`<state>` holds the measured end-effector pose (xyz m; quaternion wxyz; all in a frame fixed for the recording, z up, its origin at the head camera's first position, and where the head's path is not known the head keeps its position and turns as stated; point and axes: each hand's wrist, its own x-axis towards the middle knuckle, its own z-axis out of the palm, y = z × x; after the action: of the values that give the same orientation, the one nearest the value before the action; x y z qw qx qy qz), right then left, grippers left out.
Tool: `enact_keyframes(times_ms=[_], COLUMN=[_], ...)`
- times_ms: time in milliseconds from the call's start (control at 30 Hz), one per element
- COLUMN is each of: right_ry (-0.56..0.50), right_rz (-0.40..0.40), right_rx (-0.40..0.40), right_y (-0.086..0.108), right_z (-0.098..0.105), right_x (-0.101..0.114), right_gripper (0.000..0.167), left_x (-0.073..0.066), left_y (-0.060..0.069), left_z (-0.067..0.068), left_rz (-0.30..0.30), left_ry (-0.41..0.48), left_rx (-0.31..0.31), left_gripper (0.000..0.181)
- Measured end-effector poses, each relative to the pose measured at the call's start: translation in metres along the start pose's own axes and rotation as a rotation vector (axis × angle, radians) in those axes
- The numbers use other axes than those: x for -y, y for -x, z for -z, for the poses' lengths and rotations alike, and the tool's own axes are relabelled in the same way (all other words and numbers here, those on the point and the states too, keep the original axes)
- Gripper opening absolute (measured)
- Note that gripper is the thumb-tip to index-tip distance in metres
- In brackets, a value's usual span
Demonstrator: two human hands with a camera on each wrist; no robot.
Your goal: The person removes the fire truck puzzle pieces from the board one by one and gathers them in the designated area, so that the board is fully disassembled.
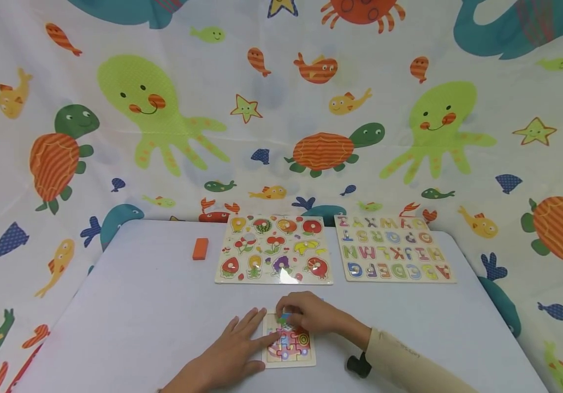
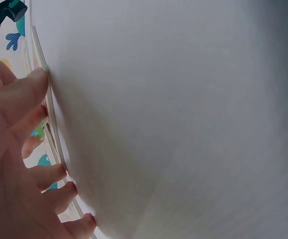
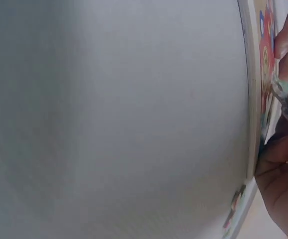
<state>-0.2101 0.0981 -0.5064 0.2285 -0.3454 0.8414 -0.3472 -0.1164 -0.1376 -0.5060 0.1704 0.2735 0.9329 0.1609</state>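
A small wooden jigsaw board (image 1: 291, 364) with a pale rim and pink, colourful pieces lies near the table's front, between both hands. My left hand (image 1: 234, 349) rests with spread, mostly straight fingers at the board's left side, one finger reaching over the pieces. With fingertips and thumb, my right hand (image 1: 313, 314) pinches a green and blue jigsaw piece (image 1: 284, 317) at the board's upper part. In the right wrist view that jigsaw piece (image 3: 282, 99) is tilted above the board's surface. The right fingers partly cover the upper part of the board.
An orange block (image 1: 200, 249) lies at the back left of the white table (image 1: 153, 295). Beside it are a fruit puzzle board (image 1: 275, 278) and an alphabet board (image 1: 399, 279). A black object (image 1: 358, 365) shows beneath the right wrist. A sea-animal cloth (image 1: 271, 131) hangs behind.
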Motion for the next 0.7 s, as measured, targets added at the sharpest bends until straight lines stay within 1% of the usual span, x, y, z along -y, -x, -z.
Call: enact_keyframes(times_ms=[67, 167, 300, 400, 467, 533, 600, 700], right_ry=[-0.054, -0.109, -0.178, -0.218, -0.225, -0.232, -0.230, -0.189], right_rz=[-0.023, -0.062, -0.122, -0.183, -0.225, -0.262, -0.292, -0.314], right_rx=[-0.025, -0.089, -0.163, -0.197, -0.216, -0.235, -0.245, -0.257], right_y=[0.002, 0.007, 0.020, 0.035, 0.045, 0.054, 0.061, 0.067], right_z=[0.001, 0.007, 0.030, 0.051, 0.061, 0.068, 0.070, 0.067], right_x=[0.000, -0.002, -0.010, -0.022, -0.033, -0.043, -0.051, -0.059], right_gripper=[0.020, 0.016, 0.006, 0.007, 0.007, 0.007, 0.007, 0.007], left_x=[0.000, -0.001, -0.001, -0.001, -0.002, -0.002, -0.001, -0.001], left_y=[-0.001, -0.001, -0.002, -0.002, -0.002, -0.001, -0.001, 0.000], left_z=[0.000, -0.001, -0.002, -0.001, -0.001, 0.000, 0.000, 0.000], left_rz=[-0.001, -0.006, -0.020, -0.022, -0.019, -0.014, -0.013, -0.011], left_ry=[-0.004, -0.001, 0.004, 0.006, 0.006, 0.009, 0.010, 0.012], left_rx=[-0.001, -0.004, -0.015, -0.019, -0.019, -0.017, -0.019, -0.021], left_gripper=[0.062, 0.062, 0.062, 0.063, 0.063, 0.064, 0.064, 0.064])
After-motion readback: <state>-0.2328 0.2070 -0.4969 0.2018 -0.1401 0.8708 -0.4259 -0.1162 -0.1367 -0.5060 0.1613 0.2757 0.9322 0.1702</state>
